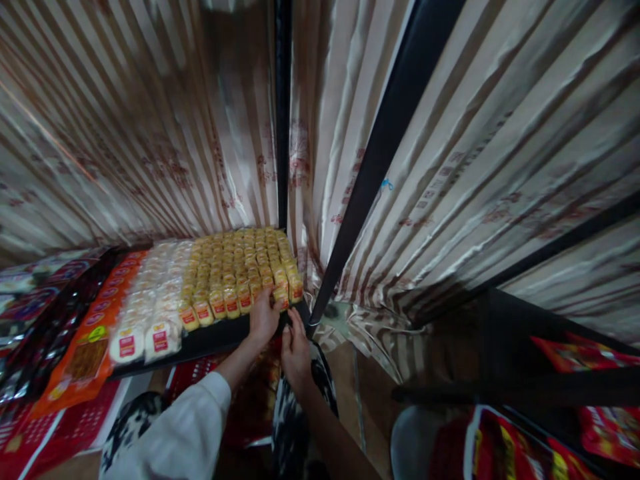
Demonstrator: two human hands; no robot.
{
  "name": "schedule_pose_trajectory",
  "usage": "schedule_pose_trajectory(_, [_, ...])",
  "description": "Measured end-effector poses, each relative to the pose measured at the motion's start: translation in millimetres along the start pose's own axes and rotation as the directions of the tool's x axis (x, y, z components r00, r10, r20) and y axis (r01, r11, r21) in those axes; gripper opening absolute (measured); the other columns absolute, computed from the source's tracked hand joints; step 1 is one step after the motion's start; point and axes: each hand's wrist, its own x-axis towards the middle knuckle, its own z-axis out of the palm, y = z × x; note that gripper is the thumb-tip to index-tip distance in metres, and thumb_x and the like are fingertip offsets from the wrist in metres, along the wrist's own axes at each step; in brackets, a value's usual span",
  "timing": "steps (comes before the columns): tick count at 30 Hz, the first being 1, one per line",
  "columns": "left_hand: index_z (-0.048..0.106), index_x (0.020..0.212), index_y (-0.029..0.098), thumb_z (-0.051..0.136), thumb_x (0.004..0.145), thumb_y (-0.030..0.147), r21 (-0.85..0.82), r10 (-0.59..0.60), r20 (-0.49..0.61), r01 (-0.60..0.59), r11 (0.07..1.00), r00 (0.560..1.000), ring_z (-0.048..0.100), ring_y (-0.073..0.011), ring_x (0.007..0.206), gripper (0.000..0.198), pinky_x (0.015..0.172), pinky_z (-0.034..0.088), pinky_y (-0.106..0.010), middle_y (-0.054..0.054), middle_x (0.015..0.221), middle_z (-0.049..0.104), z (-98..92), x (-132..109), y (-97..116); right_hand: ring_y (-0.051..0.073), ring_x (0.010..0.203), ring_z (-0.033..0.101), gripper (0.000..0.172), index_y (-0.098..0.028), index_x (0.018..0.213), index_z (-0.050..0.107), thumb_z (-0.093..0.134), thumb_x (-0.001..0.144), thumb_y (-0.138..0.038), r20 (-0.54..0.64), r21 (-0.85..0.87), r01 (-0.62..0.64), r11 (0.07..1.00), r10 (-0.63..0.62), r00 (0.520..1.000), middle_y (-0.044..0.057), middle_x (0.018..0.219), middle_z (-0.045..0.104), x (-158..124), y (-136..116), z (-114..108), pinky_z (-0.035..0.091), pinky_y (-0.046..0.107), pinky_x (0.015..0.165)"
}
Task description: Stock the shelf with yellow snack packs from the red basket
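Note:
My left hand (263,316) rests on the front row of small yellow snack packets (240,267) that fill the right part of a black shelf (210,339). Its fingers are curled over the packets at the shelf's front edge. My right hand (296,350) is just below and right of it, at the shelf's front corner beside a black upright post (380,153); its fingers are bent against the shelf edge. Whether either hand grips a packet is hidden.
White packets (150,313) and orange packets (95,327) lie left of the yellow ones, with dark red packets (40,300) further left. Striped curtains (125,133) hang behind the shelf. A red basket (195,373) sits below. More red packets (580,353) lie on another black rack at right.

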Motion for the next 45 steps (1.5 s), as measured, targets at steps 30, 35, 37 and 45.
schedule_pose_trajectory(30, [0.052, 0.082, 0.017, 0.039, 0.088, 0.029, 0.210, 0.001, -0.029, 0.005, 0.978, 1.000, 0.058, -0.0162, 0.067, 0.018, 0.062, 0.041, -0.026, -0.003, 0.074, 0.060, 24.9, -1, -11, 0.019, 0.134, 0.025, 0.048, -0.009, 0.135, 0.035, 0.026, 0.088, -0.018, -0.064, -0.179, 0.088, 0.980, -0.101, 0.993, 0.014, 0.142, 0.034, 33, 30, 18, 0.027, 0.044, 0.108])
schedule_pose_trajectory(35, [0.053, 0.080, 0.017, 0.040, 0.087, 0.027, 0.148, -0.022, -0.049, 0.029, 0.989, 0.999, 0.059, -0.0161, 0.068, 0.018, 0.064, 0.042, -0.026, -0.004, 0.073, 0.061, 32.3, -4, -15, 0.019, 0.135, 0.023, 0.050, -0.007, 0.135, 0.033, 0.027, 0.086, -0.015, -0.023, -0.177, 0.080, 0.981, -0.086, 0.996, 0.015, 0.142, 0.031, 35, 29, 16, 0.027, 0.042, 0.108])
schedule_pose_trajectory(37, [0.054, 0.082, 0.017, 0.040, 0.087, 0.028, 0.091, -0.004, -0.055, 0.009, 0.996, 0.998, 0.060, -0.0162, 0.071, 0.019, 0.068, 0.044, -0.027, -0.004, 0.076, 0.063, 32.3, -5, -17, 0.020, 0.135, 0.023, 0.051, -0.008, 0.135, 0.034, 0.028, 0.084, -0.014, -0.018, -0.168, 0.061, 0.984, -0.065, 0.998, 0.014, 0.143, 0.031, 35, 28, 15, 0.028, 0.042, 0.108])
schedule_pose_trajectory(45, [0.062, 0.087, 0.016, 0.044, 0.085, 0.024, -0.011, 0.038, -0.029, -0.038, 0.999, 0.999, 0.061, -0.0165, 0.081, 0.020, 0.078, 0.046, -0.029, -0.006, 0.086, 0.066, 30.5, -2, -18, 0.022, 0.133, 0.025, 0.056, -0.009, 0.134, 0.035, 0.030, 0.078, -0.010, -0.040, -0.179, 0.035, 0.983, -0.042, 0.998, 0.016, 0.140, 0.029, 43, 26, 18, 0.031, 0.042, 0.106])
